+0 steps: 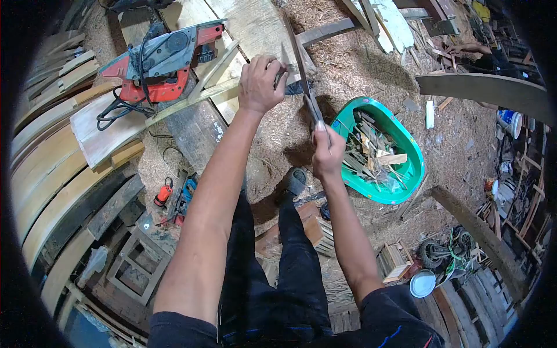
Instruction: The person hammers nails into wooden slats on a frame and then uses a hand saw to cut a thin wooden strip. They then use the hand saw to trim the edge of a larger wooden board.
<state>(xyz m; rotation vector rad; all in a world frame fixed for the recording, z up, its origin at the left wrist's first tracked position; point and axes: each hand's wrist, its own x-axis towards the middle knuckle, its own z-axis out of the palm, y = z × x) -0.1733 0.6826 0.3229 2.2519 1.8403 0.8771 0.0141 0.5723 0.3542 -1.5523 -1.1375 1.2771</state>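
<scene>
My right hand (328, 149) is wrapped round the grip of a long, narrow handsaw (303, 72), seen nearly edge-on and pointing away from me. My left hand (261, 86) curls over the end of a thin wooden strip (188, 102), right beside the blade. The strip reaches left across a plank bench (194, 127). Left of that hand, a red and grey corded power tool (159, 61) rests on the boards, its black cable looped at the front.
A green plastic tub (419, 168) holding wood offcuts stands right of my right hand. Long boards (49, 174) are stacked at the left. Sawdust covers the floor (360, 81), and curved timbers (481, 87) jut in from the right. A person's arm (473, 49) shows at upper right.
</scene>
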